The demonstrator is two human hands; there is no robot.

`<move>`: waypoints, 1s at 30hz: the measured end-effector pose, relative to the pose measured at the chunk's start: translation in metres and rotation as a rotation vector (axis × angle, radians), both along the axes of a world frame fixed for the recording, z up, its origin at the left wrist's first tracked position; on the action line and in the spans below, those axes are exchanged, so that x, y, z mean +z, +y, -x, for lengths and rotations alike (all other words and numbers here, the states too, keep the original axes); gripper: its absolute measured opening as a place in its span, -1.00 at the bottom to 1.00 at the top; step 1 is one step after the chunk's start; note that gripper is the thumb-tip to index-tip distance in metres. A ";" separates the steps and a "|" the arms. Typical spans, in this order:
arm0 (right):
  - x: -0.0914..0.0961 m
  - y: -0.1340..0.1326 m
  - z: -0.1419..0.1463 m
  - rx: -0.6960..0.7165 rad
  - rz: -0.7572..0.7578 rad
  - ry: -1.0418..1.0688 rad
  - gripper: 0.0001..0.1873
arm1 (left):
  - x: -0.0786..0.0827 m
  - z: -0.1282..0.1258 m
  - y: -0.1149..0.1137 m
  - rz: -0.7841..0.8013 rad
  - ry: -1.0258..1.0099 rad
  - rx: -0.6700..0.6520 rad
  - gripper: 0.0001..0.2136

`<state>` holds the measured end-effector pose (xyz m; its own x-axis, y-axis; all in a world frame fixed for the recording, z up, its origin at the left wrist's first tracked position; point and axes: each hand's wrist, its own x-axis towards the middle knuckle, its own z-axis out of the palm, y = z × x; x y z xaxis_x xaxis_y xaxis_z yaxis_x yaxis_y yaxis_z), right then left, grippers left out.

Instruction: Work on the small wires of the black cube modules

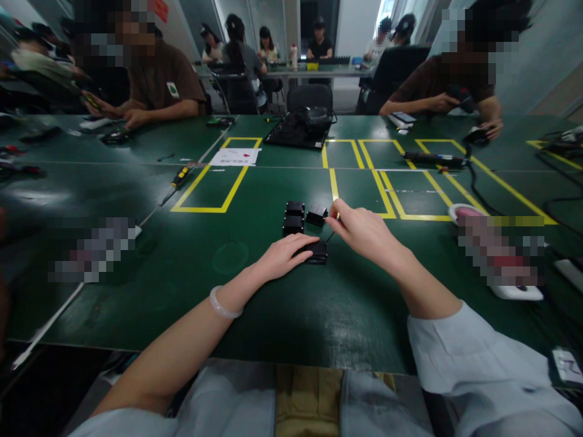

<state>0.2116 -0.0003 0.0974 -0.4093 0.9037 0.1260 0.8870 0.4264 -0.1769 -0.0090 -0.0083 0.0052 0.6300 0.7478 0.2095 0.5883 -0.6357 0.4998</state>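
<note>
My left hand (pixel 286 256) steadies a small black box (pixel 319 250) on the green table, its fingers over the top and the thumb along the near side. Pinched in my right hand (pixel 359 230) is a screwdriver (pixel 331 237) with a thin dark shaft that slants down to the box's right part. Its handle is mostly hidden by the fingers. Just beyond the hands stand two similar black boxes, one nearer (pixel 293 225) and one farther (pixel 295 208). Another black box (pixel 317 214) sits tilted to their right, close to my right fingertips.
Yellow tape outlines (pixel 228 209) mark the green table (pixel 273 328). A yellow-and-black screwdriver (pixel 181 176) and a paper sheet (pixel 234 157) lie left of centre. At the back is a black tray (pixel 296 135). A white power strip (pixel 517 292) lies right. Co-workers sit opposite.
</note>
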 end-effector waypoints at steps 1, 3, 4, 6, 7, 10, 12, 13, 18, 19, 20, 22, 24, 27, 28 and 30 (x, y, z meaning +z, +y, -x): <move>0.000 0.000 0.000 0.000 -0.001 -0.008 -0.70 | 0.000 0.000 0.000 0.000 0.001 -0.001 -0.64; -0.001 0.001 -0.001 0.006 0.000 -0.013 -0.71 | -0.001 0.000 0.001 -0.001 0.003 -0.003 -0.64; -0.001 0.001 -0.001 0.014 0.004 -0.011 -0.72 | -0.002 0.000 0.001 0.000 0.004 -0.005 -0.64; -0.001 0.001 -0.002 0.029 0.012 0.002 -0.72 | -0.002 0.001 0.001 -0.001 0.007 -0.006 -0.64; -0.001 0.001 -0.002 0.032 0.016 0.009 -0.72 | -0.002 0.001 0.001 -0.001 0.009 -0.004 -0.64; 0.001 0.000 -0.002 0.027 0.021 0.021 -0.72 | -0.002 0.001 0.001 -0.004 0.012 0.001 -0.63; 0.001 -0.001 -0.002 0.016 0.019 0.020 -0.72 | -0.001 0.001 0.000 -0.003 0.012 0.002 -0.63; 0.001 -0.001 -0.002 0.013 0.015 0.020 -0.73 | -0.001 0.001 0.000 -0.002 0.014 0.001 -0.63; -0.001 0.000 -0.002 0.011 -0.011 0.015 -0.70 | -0.002 0.000 0.000 -0.003 0.014 0.005 -0.64; -0.001 0.001 -0.002 0.008 -0.011 0.007 -0.70 | -0.002 0.000 0.000 -0.002 0.011 0.006 -0.64; -0.001 0.001 -0.001 0.004 -0.010 -0.002 -0.70 | -0.002 0.000 0.000 0.000 0.010 0.005 -0.64; -0.002 0.002 -0.001 0.000 -0.003 -0.014 -0.72 | -0.001 0.000 0.000 0.002 0.008 0.003 -0.63; -0.002 0.002 -0.001 0.008 0.001 -0.007 -0.74 | 0.000 0.000 0.000 0.001 0.009 0.000 -0.63; -0.002 0.001 -0.002 0.026 0.001 0.021 -0.74 | 0.000 0.000 0.000 0.000 0.012 0.001 -0.63; -0.001 0.001 -0.002 0.025 0.002 0.028 -0.74 | 0.000 0.000 0.000 -0.001 0.013 0.002 -0.63; -0.001 0.000 -0.001 0.020 0.008 0.035 -0.72 | 0.000 0.000 0.000 -0.003 0.012 0.002 -0.63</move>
